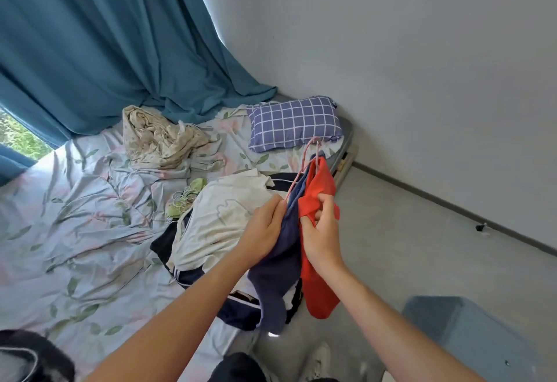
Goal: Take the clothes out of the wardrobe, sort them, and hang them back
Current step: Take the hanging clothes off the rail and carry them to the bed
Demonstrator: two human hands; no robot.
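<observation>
**Q:** What is nearest the camera?

**A:** Two bare forearms reaching forward over the edge of a bed. The left hand pinches the lower end of a pink hanger together with a navy garment. The right hand has its fingers curled into a bunched red garment. Both pieces are held just above the bed's edge and hang down limp (the hanger's hook rises beyond the hands).

**Q:** How would they handle?

**A:** My guess: light, soft, floppy and shapeless. The thin hanger looks like the only stiff part, so holding it is probably the steadiest way to hold everything, with the cloth gathered near its top edge.

**Q:** And farther off?

**A:** Just behind the hands, a pile of clothes lies on the floral sheet, cream on top, dark navy with white stripes underneath. Beside it are loose pale hangers. Farther back are a crumpled beige cloth, a checked pillow, a teal curtain and a plain wall.

**Q:** Any readable text or brand?

**A:** None that I can see.
</observation>
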